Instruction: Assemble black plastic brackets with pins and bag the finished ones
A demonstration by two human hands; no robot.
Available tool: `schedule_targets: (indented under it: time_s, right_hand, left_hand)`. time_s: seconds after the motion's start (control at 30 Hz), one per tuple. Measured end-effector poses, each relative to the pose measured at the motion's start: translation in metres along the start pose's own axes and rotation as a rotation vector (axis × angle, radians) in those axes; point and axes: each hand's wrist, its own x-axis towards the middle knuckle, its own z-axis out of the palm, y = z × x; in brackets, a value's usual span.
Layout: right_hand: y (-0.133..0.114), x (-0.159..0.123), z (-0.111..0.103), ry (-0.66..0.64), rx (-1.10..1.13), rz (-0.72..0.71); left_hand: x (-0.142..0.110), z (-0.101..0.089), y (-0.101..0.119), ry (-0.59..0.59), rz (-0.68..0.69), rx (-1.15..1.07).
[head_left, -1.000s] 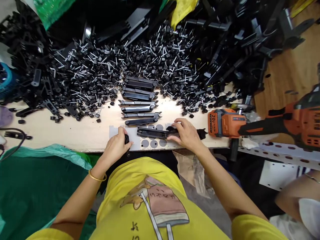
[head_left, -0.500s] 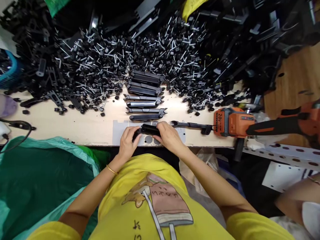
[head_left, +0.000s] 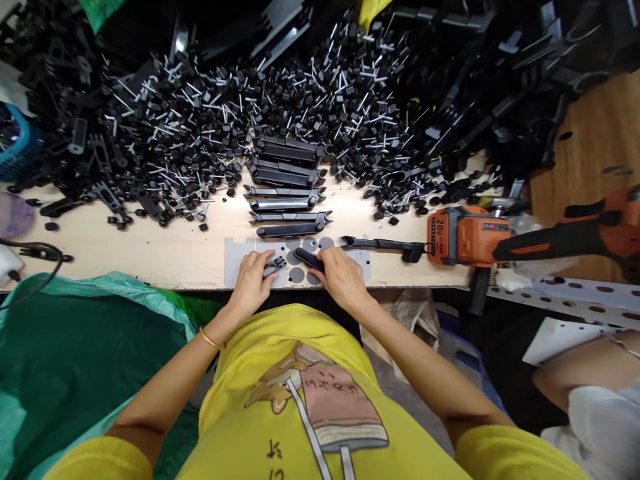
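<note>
thumb and fingers of the left hand (head_left: 253,280) are pinching a short slotted piece (head_left: 277,265), barely parted around it, while the right hand (head_left: 345,277) is curling around a dark bar (head_left: 306,258), its rounded end jutting out toward the left hand. the two pieces are sitting near each other but apart, over a grey sheet (head_left: 235,263) at the front edge of the tabletop (head_left: 165,257); the wearer is probably gripping each by one end so that the facing ends are showing. beyond the sheet, a row of black parts (head_left: 285,203) is lying crosswise, likely lined up for easy counting or reach, with a heap of pins (head_left: 310,100) spreading behind and around it. a single black part (head_left: 380,245) is resting to the right, beside an orange power tool (head_left: 467,237), seemingly out of the way of the hands.

the right hand is hiding the far end of the bar, and the left fingers are covering some of the slotted piece, so neither full shape is showing. the view's edges are cutting off the tool, a blue basket (head_left: 23,150) and another person (head_left: 575,380); shadow is swallowing the topmost parts.
</note>
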Motion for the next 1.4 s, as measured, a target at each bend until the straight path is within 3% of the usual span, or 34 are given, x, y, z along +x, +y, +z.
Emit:
schedule_targets:
  time_s: [0.3, 0.43, 0.57, 0.87, 1.2, 1.4]
  right_hand:
    - [-0.011, 0.012, -0.004, -0.108, 0.141, 0.022]
    - [-0.006, 0.013, -0.004, -0.145, 0.212, 0.019]
    - [-0.003, 0.013, 0.004, -0.102, 0.303, 0.011]
    - [0.004, 0.015, 0.011, -0.011, 0.498, 0.011]
    - [0.009, 0.015, 0.013, 0.022, 0.552, 0.011]
    - [0.011, 0.015, 0.012, 0.008, 0.527, -0.021]
  left_hand:
    - [0.023, 0.016, 0.009, 0.054, -0.049, 0.152]
    - [0.021, 0.025, 0.008, 0.144, 0.03, 0.175]
    - [0.02, 0.034, 0.009, 0.215, 0.109, 0.138]
    - [0.024, 0.054, 0.023, 0.328, 0.004, 0.192]
    - [0.029, 0.057, 0.034, 0.304, -0.056, 0.2]
    - [0.031, 0.056, 0.032, 0.219, -0.009, 0.216]
